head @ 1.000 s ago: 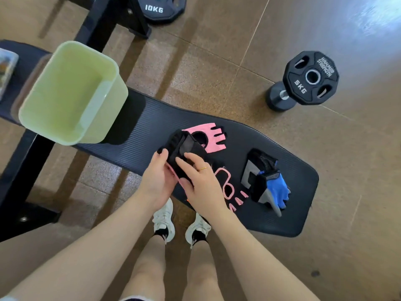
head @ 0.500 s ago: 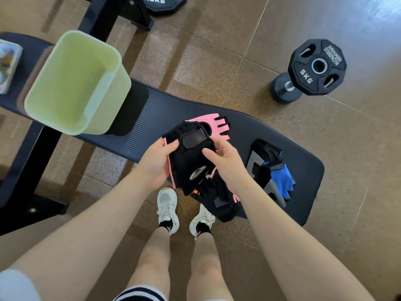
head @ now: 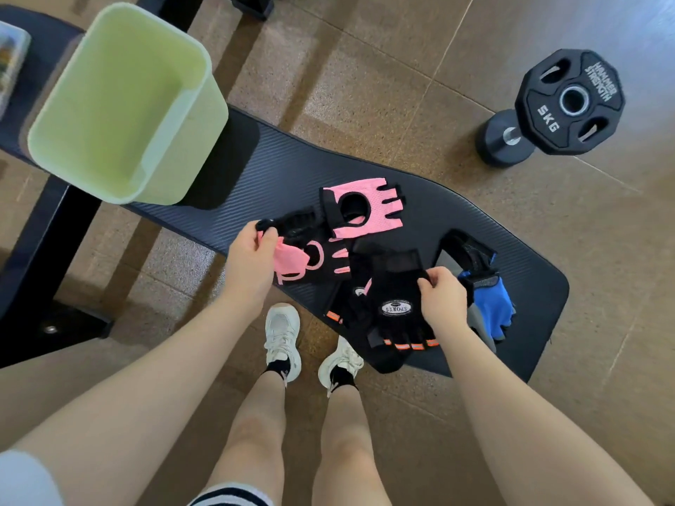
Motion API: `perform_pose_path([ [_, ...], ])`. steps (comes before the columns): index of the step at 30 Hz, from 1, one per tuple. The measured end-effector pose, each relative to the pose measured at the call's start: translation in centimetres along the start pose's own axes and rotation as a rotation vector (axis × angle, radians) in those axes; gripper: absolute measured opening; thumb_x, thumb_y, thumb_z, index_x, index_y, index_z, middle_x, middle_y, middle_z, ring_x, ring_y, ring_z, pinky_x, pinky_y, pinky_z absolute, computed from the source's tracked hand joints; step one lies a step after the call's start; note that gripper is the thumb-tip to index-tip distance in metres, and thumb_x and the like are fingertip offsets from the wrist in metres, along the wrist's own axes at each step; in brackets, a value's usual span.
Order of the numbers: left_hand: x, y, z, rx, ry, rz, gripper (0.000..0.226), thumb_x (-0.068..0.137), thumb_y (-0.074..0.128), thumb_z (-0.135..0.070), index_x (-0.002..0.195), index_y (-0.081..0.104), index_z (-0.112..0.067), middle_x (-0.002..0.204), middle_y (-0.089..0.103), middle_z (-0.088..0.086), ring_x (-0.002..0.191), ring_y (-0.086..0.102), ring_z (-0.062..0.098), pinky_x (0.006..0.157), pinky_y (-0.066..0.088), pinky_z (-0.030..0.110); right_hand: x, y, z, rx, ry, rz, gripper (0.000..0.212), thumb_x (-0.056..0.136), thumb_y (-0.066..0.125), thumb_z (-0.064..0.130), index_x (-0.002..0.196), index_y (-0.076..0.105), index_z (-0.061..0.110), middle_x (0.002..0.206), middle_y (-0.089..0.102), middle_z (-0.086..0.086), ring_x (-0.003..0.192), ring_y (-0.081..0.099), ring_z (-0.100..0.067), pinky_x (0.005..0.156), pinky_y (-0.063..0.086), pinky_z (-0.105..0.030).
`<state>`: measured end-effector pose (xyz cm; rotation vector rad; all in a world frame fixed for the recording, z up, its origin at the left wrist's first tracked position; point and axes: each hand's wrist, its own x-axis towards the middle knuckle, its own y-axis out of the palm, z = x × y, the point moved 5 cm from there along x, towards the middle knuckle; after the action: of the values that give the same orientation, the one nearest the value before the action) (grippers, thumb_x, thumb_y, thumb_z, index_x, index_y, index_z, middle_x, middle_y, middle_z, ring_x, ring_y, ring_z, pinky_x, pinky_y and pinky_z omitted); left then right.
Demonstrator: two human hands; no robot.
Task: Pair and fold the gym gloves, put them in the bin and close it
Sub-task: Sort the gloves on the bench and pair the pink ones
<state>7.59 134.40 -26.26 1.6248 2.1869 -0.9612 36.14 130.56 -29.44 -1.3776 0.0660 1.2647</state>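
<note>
On the black padded bench [head: 420, 199] lie several gym gloves. My left hand [head: 252, 261] grips the wrist end of a pink and black glove [head: 317, 261] at the bench's near edge. Just beyond it lies a second pink glove [head: 361, 208], flat, back side up. My right hand [head: 442, 297] pinches the edge of a black glove with orange trim and an oval label [head: 398, 304]; another black glove [head: 347, 304] lies partly under it. A blue and grey pair [head: 489, 304] sits to the right. The pale green bin [head: 120, 104] stands open on the bench's left end.
A 5 kg dumbbell [head: 562, 104] stands on the brown floor beyond the bench's right end. The bench's black frame [head: 47, 250] runs down at the left. My feet in white shoes [head: 281, 337] stand close to the bench's near edge.
Both hands held one black glove together before. Now they have parted: my right hand carried the black glove to the right, and my left hand took hold of the pink and black glove.
</note>
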Motion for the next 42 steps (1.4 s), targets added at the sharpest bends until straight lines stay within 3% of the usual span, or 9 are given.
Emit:
perform_pose_path([
  [7,1.8,-2.3,0.1,0.075,0.032,-0.102,0.01,0.096,0.041,-0.018,0.099,0.051,-0.02,0.1,0.057,0.001,0.094,0.052,0.016,0.083,0.039,0.029,-0.4,5.6,6.5,-0.296,-0.441,0.158,0.032,0.094,0.043,0.012,0.122,0.056,0.008,0.124,0.055,-0.016,0.116,0.049,-0.036,0.096,0.042,-0.043],
  [10,2.7,-3.1,1.8,0.003,-0.021,-0.154,0.016,0.095,0.041,-0.02,0.107,0.051,-0.021,0.107,0.057,0.002,0.099,0.054,0.017,0.092,0.044,0.036,-0.4,9.5,8.2,-0.39,-0.401,0.275,0.034,0.094,0.045,0.019,0.126,0.051,0.007,0.127,0.053,-0.016,0.12,0.046,-0.035,0.097,0.042,-0.044],
  [15,3.2,-3.9,3.2,-0.018,0.008,-0.168,0.023,0.096,0.04,-0.017,0.115,0.051,-0.013,0.103,0.055,-0.001,0.093,0.053,0.009,0.083,0.04,0.021,0.6,11.5,9.0,-0.39,-0.234,0.047,0.045,0.091,0.053,0.022,0.13,0.039,0.004,0.129,0.052,-0.018,0.12,0.045,-0.036,0.095,0.038,-0.042],
  [21,3.7,-5.9,5.3,-0.143,-0.095,-0.241,0.014,0.096,0.041,-0.017,0.104,0.052,-0.021,0.089,0.058,-0.013,0.084,0.055,0.001,0.071,0.043,0.013,0.0,13.7,9.5,0.063,-0.261,0.104,0.011,0.082,0.049,0.014,0.088,0.058,0.014,0.091,0.062,-0.007,0.094,0.06,-0.036,0.08,0.05,-0.048],
  [24,3.5,-6.8,5.7,-0.209,-0.148,-0.254,0.013,0.094,0.044,-0.02,0.099,0.055,-0.024,0.093,0.06,-0.006,0.093,0.057,0.014,0.085,0.046,0.029,-1.5,11.3,10.9,0.286,-0.362,0.077,0.01,0.084,0.054,0.01,0.079,0.054,0.019,0.078,0.053,0.005,0.077,0.054,-0.023,0.073,0.048,-0.039],
  [29,2.4,-6.0,3.8,-0.171,-0.138,-0.156,0.012,0.095,0.042,-0.022,0.099,0.053,-0.022,0.089,0.059,-0.007,0.085,0.055,0.009,0.075,0.044,0.024,-4.9,5.5,13.6,-0.087,-1.019,-0.316,0.009,0.081,0.055,-0.002,0.082,0.061,0.005,0.087,0.064,-0.01,0.075,0.057,-0.029,0.062,0.049,-0.036],
  [32,2.1,-5.0,3.3,-0.115,-0.123,-0.095,0.013,0.095,0.042,-0.024,0.101,0.054,-0.024,0.094,0.06,-0.005,0.088,0.055,0.009,0.082,0.043,0.03,-5.8,7.6,13.2,-0.425,-1.227,-0.212,0.019,0.071,0.053,-0.002,0.083,0.063,0.009,0.084,0.065,-0.008,0.069,0.06,-0.029,0.062,0.048,-0.032],
  [37,2.5,-3.9,4.5,-0.066,-0.134,-0.047,0.016,0.095,0.041,-0.028,0.104,0.055,-0.024,0.102,0.063,0.0,0.102,0.058,0.019,0.093,0.046,0.041,-4.1,11.7,10.7,-0.448,-0.796,0.544,0.04,0.09,0.057,0.031,0.125,0.052,0.013,0.13,0.056,-0.004,0.116,0.053,-0.021,0.093,0.044,-0.034],
  [42,2.9,-3.5,5.8,-0.123,-0.14,-0.057,0.017,0.095,0.042,-0.029,0.105,0.056,-0.024,0.099,0.062,-0.003,0.097,0.058,0.016,0.089,0.045,0.038,2.1,7.6,12.0,-0.244,-0.695,-0.034,0.027,0.093,0.046,0.009,0.116,0.061,0.006,0.132,0.054,-0.012,0.12,0.049,-0.032,0.094,0.041,-0.037],
])
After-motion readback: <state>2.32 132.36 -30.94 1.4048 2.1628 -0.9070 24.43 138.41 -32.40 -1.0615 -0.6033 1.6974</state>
